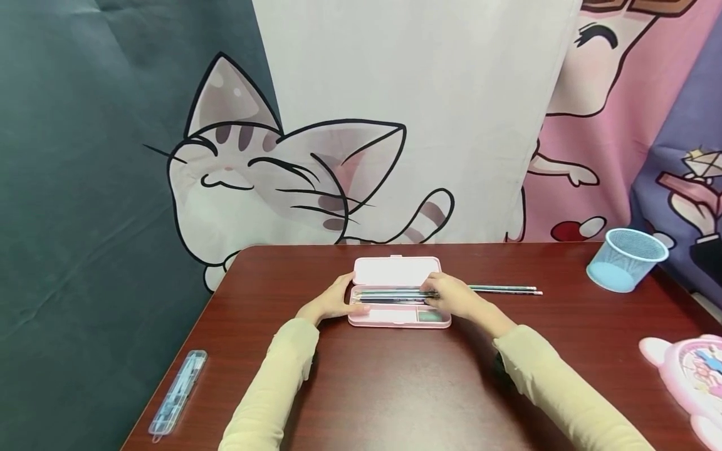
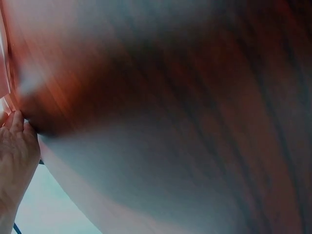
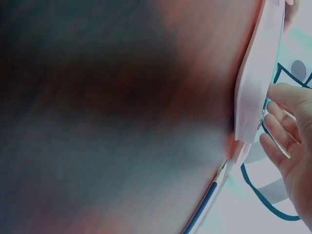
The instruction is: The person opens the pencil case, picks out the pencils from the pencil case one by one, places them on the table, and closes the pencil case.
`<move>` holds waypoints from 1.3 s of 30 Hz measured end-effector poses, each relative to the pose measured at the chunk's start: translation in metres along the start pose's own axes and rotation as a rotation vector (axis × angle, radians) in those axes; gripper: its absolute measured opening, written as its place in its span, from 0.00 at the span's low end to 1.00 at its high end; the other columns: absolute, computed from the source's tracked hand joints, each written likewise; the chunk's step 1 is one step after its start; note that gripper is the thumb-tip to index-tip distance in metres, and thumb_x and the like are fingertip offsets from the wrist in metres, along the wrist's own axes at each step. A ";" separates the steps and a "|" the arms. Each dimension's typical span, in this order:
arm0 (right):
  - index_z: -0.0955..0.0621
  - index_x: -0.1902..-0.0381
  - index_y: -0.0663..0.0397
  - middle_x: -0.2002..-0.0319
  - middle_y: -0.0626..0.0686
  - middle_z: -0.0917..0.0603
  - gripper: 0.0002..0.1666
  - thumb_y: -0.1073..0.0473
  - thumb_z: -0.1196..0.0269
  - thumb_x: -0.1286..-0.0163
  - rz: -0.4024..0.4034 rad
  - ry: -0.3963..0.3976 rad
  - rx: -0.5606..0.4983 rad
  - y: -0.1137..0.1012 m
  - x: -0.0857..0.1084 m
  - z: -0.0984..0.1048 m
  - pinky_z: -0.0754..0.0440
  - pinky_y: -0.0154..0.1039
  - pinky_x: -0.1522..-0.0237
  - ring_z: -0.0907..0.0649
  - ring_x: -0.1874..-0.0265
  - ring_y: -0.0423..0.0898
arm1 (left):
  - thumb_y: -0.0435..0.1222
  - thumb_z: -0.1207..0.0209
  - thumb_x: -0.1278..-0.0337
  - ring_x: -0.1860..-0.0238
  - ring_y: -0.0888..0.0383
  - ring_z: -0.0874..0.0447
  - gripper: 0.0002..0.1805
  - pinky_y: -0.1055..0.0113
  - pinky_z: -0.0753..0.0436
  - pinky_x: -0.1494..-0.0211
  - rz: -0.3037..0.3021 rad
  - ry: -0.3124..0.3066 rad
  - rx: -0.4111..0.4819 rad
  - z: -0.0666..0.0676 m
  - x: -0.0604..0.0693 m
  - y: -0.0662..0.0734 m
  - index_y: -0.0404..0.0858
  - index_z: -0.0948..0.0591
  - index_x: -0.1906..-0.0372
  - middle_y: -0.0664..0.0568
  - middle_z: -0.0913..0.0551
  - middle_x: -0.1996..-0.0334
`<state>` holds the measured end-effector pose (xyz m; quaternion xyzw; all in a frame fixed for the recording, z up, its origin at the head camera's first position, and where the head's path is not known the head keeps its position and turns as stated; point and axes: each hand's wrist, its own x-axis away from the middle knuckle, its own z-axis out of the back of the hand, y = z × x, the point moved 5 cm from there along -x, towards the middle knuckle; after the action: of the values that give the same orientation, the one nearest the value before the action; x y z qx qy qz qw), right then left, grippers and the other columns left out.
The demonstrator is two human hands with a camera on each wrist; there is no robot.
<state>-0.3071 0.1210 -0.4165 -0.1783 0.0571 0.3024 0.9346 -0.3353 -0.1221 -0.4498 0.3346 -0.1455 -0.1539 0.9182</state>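
A pink pencil case lies unfolded on the table, its lid tipped back. Several pencils fill its rear compartment. My left hand grips the case's left end, thumb over the front part and fingers behind; in the left wrist view only part of that hand shows at the edge. Over the right part of the case, my right hand holds the right ends of the pencils with curled fingers. The right wrist view has this hand beside the case wall; its grip is partly hidden.
More pencils lie on the table right of the case. A blue mesh pencil cup stands at the back right. A pink animal-shaped item sits at the right edge, a slim clear box at the left.
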 end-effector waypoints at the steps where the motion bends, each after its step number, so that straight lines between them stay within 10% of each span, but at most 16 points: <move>1: 0.18 0.66 0.57 0.67 0.49 0.20 0.09 0.64 0.33 0.47 0.016 -0.007 0.021 -0.002 -0.001 -0.001 0.22 0.42 0.62 0.20 0.67 0.43 | 0.50 0.32 0.60 0.31 0.51 0.47 0.54 0.53 0.44 0.30 -0.002 -0.001 -0.001 0.000 0.000 0.000 0.38 0.49 0.29 0.44 0.46 0.31; 9: 0.18 0.67 0.56 0.70 0.49 0.21 0.09 0.64 0.33 0.49 0.101 -0.032 0.170 -0.007 -0.009 -0.003 0.22 0.39 0.67 0.21 0.72 0.42 | 0.49 0.31 0.61 0.30 0.51 0.49 0.56 0.55 0.45 0.29 -0.009 -0.008 0.017 -0.002 0.000 -0.001 0.38 0.50 0.29 0.45 0.47 0.30; 24: 0.17 0.68 0.64 0.71 0.53 0.18 0.07 0.70 0.35 0.47 0.048 0.034 -0.129 0.008 0.000 0.011 0.20 0.38 0.67 0.18 0.70 0.45 | 0.51 0.31 0.62 0.30 0.52 0.49 0.57 0.55 0.45 0.29 -0.009 -0.005 -0.015 -0.002 -0.003 -0.002 0.38 0.51 0.29 0.44 0.48 0.30; 39: 0.18 0.73 0.62 0.77 0.50 0.20 0.05 0.72 0.33 0.51 0.020 0.157 -0.127 0.050 0.042 0.037 0.25 0.34 0.72 0.24 0.76 0.39 | 0.51 0.32 0.61 0.31 0.50 0.46 0.56 0.54 0.43 0.30 -0.012 -0.005 -0.041 -0.002 -0.004 -0.003 0.38 0.50 0.29 0.44 0.46 0.31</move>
<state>-0.3020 0.1951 -0.4055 -0.2598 0.1129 0.2996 0.9110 -0.3387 -0.1216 -0.4539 0.3163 -0.1427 -0.1631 0.9236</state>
